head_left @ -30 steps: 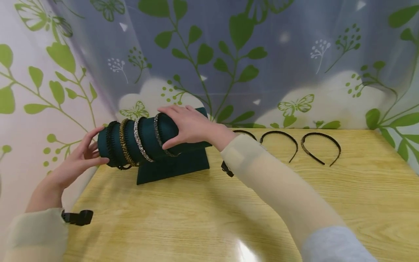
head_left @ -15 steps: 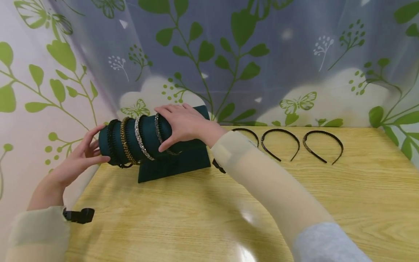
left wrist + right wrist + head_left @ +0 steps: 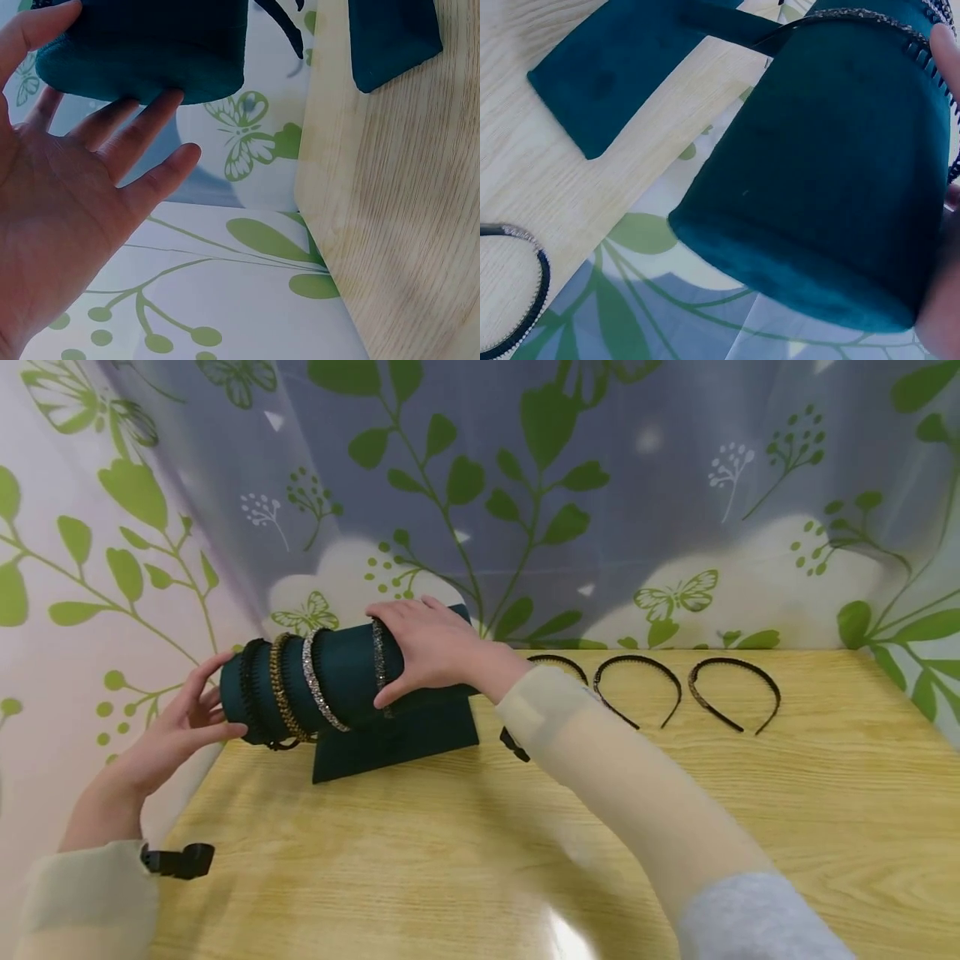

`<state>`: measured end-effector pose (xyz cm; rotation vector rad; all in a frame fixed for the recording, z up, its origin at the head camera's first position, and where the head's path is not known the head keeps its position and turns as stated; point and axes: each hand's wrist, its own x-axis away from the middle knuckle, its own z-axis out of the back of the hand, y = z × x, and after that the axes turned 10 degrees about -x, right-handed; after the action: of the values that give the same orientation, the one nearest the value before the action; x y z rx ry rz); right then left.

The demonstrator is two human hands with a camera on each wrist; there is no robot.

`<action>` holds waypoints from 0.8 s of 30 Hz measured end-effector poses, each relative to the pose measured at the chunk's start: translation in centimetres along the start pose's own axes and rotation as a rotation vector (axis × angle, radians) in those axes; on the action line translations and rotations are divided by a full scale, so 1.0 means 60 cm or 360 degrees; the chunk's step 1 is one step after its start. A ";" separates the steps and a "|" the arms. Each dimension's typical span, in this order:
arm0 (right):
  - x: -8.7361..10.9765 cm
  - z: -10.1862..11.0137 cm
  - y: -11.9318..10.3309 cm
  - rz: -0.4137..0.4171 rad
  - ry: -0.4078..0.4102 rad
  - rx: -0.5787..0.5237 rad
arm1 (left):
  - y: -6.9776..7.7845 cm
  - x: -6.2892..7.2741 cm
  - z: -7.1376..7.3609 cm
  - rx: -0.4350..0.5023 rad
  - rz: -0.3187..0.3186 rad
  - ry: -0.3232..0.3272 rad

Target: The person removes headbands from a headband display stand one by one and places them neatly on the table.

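Note:
A dark green velvet headband stand (image 3: 348, 652), a padded roll on a flat base, bears several headbands. From the left these are a black headband (image 3: 253, 693), a gold one (image 3: 281, 685), a silver sparkly one (image 3: 315, 681) and a dark grey sparkly one (image 3: 378, 652). My right hand (image 3: 435, 643) spans the roll from above, thumb in front, and pinches the grey headband. At the roll's left end my left hand (image 3: 176, 718) holds it between thumb and fingers. In the left wrist view, fingertips touch its end face. My right hand hides the roll's right part.
To the right, a headband (image 3: 648, 660) and another headband (image 3: 738, 664) lie on the wooden table (image 3: 825, 793). One more headband (image 3: 558, 660) is partly hidden by my right forearm. Behind stands a leaf-patterned curtain (image 3: 600, 485).
The grey headband has slid a little to the right along the roll, widening its gap from the silver one. My right hand has shifted slightly; my left hand stays at the roll's end.

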<state>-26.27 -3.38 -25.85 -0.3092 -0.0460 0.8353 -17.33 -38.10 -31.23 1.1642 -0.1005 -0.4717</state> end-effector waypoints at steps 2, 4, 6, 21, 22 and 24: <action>0.005 0.001 0.007 0.0016 0.0027 -0.0021 | 0.001 0.001 0.000 -0.0016 -0.0001 0.0000; 0.011 0.002 0.014 0.0032 0.0049 -0.0038 | 0.003 0.002 0.000 -0.0032 0.0000 -0.0006; 0.018 0.002 0.020 0.0043 0.0067 -0.0077 | 0.005 0.002 -0.001 -0.0048 0.0006 -0.0011; 0.066 0.000 0.073 0.0050 0.0251 -0.0335 | 0.007 0.000 0.001 -0.0078 0.0039 -0.0039; 0.069 0.000 0.076 0.0052 0.0257 -0.0340 | 0.007 0.000 0.001 -0.0078 0.0041 -0.0036; 0.074 0.002 0.081 0.0061 0.0275 -0.0344 | 0.008 0.001 0.002 -0.0077 0.0040 -0.0032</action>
<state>-26.80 2.98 -27.51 -0.5863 0.0314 0.8399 -17.17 -38.08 -30.79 1.1095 -0.1206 -0.4615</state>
